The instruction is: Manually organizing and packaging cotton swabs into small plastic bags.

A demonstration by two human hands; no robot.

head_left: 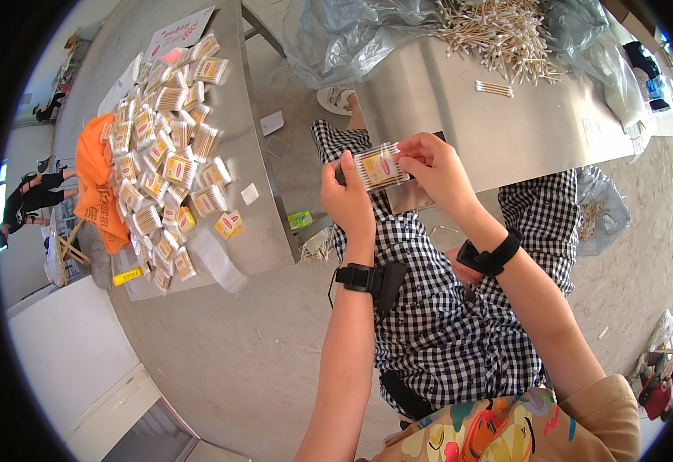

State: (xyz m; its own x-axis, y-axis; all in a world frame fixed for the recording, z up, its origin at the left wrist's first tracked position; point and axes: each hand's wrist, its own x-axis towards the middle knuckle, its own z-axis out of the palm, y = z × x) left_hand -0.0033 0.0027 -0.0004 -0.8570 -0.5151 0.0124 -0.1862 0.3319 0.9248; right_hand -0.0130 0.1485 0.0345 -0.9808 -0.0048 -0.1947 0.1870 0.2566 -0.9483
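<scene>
Left hand (346, 202) and right hand (434, 171) both gripping a cotton-swab packet (379, 168), packet pile (165, 154) on left table (244, 138), loose swabs (498, 35) ahead

Both forearms are bare. The left hand (347, 202) has a black strap at the wrist carrying a boxy black device with a thin cable; the right hand (438, 171) has a plain black wristband. Black-and-white checked trousers cover the legs, below a tan sleeve and a bright cartoon-print top.

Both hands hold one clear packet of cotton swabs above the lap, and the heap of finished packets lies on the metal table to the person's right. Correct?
Not quite. The head view shows the heap of finished packets on the metal table to the person's left. The left hand and right hand do hold one packet.
</scene>
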